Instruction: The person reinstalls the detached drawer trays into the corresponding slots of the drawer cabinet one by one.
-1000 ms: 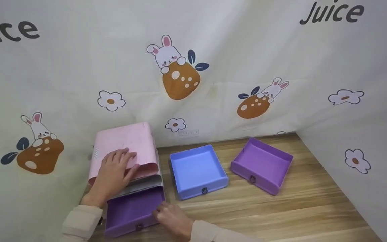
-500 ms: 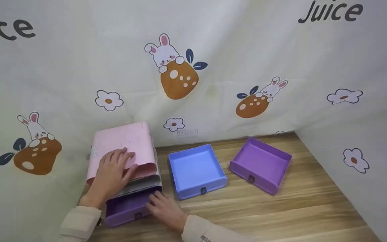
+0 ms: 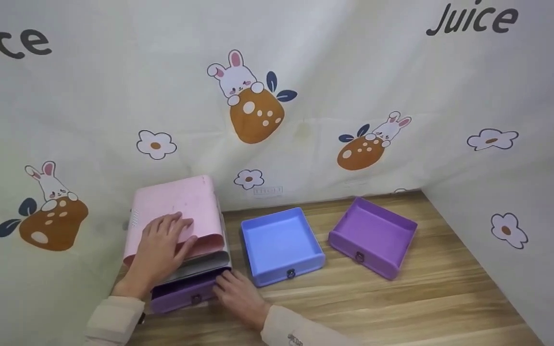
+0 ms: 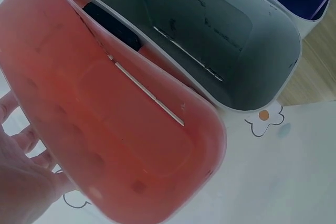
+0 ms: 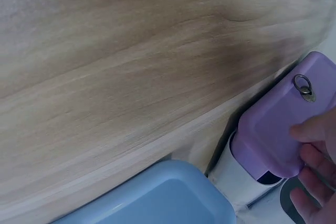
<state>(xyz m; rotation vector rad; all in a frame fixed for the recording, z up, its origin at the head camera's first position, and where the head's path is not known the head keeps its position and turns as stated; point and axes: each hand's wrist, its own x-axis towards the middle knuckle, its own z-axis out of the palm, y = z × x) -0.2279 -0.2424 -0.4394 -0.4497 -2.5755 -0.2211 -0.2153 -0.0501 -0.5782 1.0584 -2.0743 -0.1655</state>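
Observation:
A stack of drawer cases stands at the left, with a pink case (image 3: 181, 199) on top and a grey case (image 3: 205, 262) beneath it. Both show hollow fronts in the left wrist view. My left hand (image 3: 159, 247) rests spread on top of the pink case. In the lowest, white case (image 5: 239, 174) sits a purple drawer (image 3: 178, 298), mostly inside, its front still sticking out. My right hand (image 3: 241, 295) holds the right end of this drawer's front. Its thumb lies on the front face and its fingers are at the upper rim, near the ring pull (image 5: 303, 85).
A blue drawer (image 3: 284, 242) lies right of the stack on the wooden table (image 3: 354, 307). Further right, a second purple drawer (image 3: 375, 235) sits at an angle. A printed cloth (image 3: 315, 158) with rabbits and flowers hangs behind and along both sides.
The purple drawer has slid back into the lowest case, with my right hand moving along at its front. My left hand has stayed on the pink case.

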